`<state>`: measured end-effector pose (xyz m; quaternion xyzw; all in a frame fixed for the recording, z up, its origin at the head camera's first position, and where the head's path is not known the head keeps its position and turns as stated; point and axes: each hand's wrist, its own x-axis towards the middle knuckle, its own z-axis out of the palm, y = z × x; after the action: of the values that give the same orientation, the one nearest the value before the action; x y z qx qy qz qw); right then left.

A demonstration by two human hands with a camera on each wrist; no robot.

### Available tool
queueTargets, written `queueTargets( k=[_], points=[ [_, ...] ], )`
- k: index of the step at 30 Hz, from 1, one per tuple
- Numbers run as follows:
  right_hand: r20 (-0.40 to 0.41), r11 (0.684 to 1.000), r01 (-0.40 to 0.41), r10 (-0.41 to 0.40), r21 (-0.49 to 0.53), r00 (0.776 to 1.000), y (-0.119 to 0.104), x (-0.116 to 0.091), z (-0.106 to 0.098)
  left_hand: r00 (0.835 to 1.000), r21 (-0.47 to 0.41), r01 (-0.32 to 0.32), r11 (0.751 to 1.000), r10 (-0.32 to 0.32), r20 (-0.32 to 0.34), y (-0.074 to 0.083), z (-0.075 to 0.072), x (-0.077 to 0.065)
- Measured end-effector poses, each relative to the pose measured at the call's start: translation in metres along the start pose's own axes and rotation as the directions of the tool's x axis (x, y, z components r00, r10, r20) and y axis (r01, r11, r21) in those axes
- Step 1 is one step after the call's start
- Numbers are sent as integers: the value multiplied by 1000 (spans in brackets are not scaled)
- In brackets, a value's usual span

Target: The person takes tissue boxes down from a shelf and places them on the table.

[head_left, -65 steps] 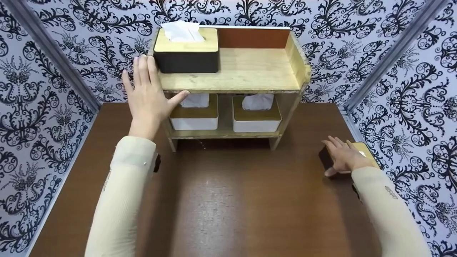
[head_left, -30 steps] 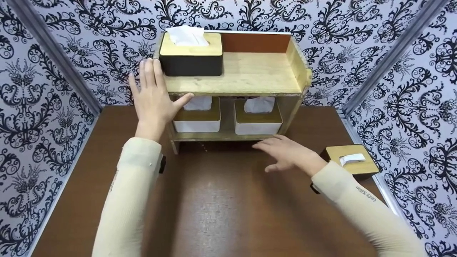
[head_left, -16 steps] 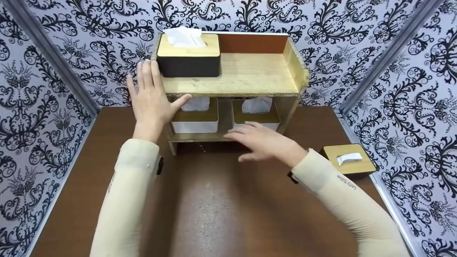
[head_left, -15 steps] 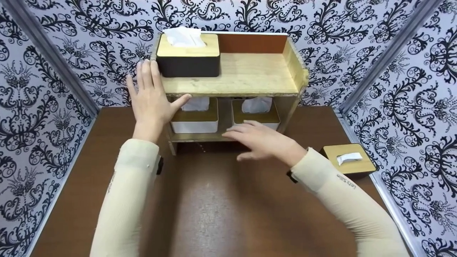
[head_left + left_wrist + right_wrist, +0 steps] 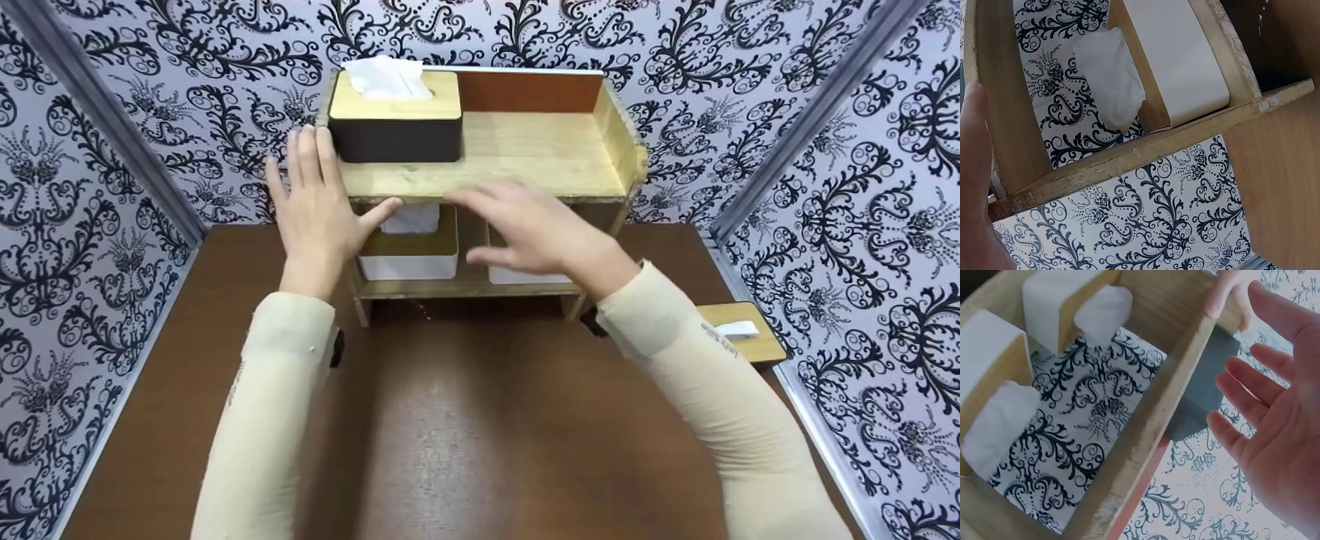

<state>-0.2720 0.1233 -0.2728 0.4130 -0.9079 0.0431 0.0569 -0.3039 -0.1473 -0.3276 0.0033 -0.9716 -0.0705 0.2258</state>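
My left hand (image 5: 311,210) rests against the left end of a small wooden shelf (image 5: 540,161). Its fingers are straight beside a black tissue box with a wooden lid (image 5: 397,140), and its thumb reaches over the front edge of the upper board. Empty and spread, my right hand (image 5: 536,229) hovers in front of that edge, fingers pointing left; the right wrist view shows its palm (image 5: 1292,439) facing the shelf. Two white tissue boxes stand on the lower level: the left one (image 5: 409,267) mostly shows, while the right one (image 5: 525,276) is largely hidden behind my right hand.
Another black tissue box with a wooden lid (image 5: 761,345) sits on the brown table (image 5: 450,450) at the right, partly covered by my right sleeve (image 5: 697,375). Black-and-white patterned walls (image 5: 862,225) enclose the table at the back and both sides.
My right hand has left the black tissue box on the right, swung left across the table, and risen to the upper board. The left hand stays against the shelf.
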Motion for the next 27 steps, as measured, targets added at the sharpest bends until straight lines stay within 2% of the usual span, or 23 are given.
queueTargets(
  k=[5,10,16,20,27],
  points=[
    [-20,992,-109,110,57,994,7,25,-14,1000,11,6,1000,-7,10,-1,-1,0],
    [-41,969,-227,231,97,972,19,45,-22,1000,9,5,1000,-5,6,0,-1,0],
    [-53,955,-288,292,69,955,37,65,-23,1000,5,6,1000,-6,1,0,-1,1],
    [-14,944,-330,330,24,944,45,78,-25,1000,5,7,1000,-7,3,-1,-1,2],
    [56,928,-371,369,28,928,56,98,-32,1000,15,3,1000,-3,9,0,1,0]
  ],
)
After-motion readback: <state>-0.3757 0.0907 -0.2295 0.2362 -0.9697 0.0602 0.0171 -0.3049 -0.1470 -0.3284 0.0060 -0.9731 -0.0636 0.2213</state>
